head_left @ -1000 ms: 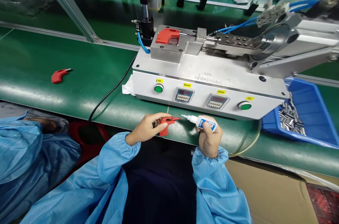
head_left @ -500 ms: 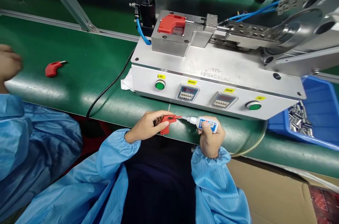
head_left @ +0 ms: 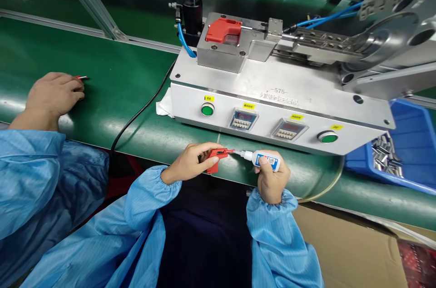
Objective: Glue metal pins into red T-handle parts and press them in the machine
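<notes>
My left hand (head_left: 192, 161) grips a red plastic handle (head_left: 214, 165), its narrow red tip pointing right. In my right hand (head_left: 272, 179) is a small white glue bottle (head_left: 266, 161) with a blue label, lying sideways. Its thin nozzle meets or nearly meets the red tip; I cannot tell whether they touch. Both are held just above the front edge of the green bench. Behind them, another red handle (head_left: 223, 30) sits in the metal block of a press machine (head_left: 262, 79), with a metal rod running from it to the right.
At the left, a co-worker's hand (head_left: 54, 97) covers most of a red piece (head_left: 81, 77) on the bench. A black cable (head_left: 136, 113) curves beside the machine. To the right, a blue bin (head_left: 412, 142) holds many metal tubes (head_left: 386, 154). A cardboard box (head_left: 347, 242) is below.
The co-worker's hand has come in from the left and now lies over the red piece on the bench. My hands, the handle and the bottle have hardly moved.
</notes>
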Tool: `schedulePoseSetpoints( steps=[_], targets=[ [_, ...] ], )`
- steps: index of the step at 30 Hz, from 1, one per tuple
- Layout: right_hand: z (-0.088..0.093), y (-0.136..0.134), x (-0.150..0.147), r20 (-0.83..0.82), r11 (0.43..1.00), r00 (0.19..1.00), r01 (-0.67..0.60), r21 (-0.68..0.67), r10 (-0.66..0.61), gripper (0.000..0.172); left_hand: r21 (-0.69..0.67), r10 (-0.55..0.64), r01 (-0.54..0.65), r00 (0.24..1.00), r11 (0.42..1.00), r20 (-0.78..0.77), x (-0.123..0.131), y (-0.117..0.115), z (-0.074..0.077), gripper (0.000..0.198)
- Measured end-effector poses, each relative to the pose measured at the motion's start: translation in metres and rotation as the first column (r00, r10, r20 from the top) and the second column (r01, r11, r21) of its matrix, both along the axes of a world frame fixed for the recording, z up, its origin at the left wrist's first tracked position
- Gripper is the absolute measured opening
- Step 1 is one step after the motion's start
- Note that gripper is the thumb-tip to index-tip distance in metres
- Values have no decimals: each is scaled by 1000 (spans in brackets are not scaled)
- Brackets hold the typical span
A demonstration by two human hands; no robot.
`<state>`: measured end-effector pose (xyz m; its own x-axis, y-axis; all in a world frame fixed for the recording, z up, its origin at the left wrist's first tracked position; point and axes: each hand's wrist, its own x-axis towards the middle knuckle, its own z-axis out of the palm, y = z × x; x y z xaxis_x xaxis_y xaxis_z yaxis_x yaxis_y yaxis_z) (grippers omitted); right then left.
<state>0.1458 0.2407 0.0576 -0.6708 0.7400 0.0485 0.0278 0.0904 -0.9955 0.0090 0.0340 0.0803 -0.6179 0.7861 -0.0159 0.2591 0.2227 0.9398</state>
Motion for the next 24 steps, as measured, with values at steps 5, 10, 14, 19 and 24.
schedulePoseSetpoints(
  steps=[5,10,14,19,24],
  targets=[
    [6,0,-2,-49,998,998,22,-57,-25,39,8,6,-6,1000,1000,17,1,1,2,37],
    [7,1,-5,-180,986,984,-47,-160,18,39,14,16,-16,999,1000,44,-1,2,4,39],
    [8,2,6,-167,972,972,-192,-137,168,40,-18,11,-10,998,1000,64,4,-2,2,39],
    [21,2,32,84,935,938,-343,96,336,27,-43,29,-26,998,999,59,9,-11,-19,40],
    [20,-2,43,225,887,957,-261,381,185,27,-37,32,-29,997,999,64,9,-14,-36,45]
  ],
)
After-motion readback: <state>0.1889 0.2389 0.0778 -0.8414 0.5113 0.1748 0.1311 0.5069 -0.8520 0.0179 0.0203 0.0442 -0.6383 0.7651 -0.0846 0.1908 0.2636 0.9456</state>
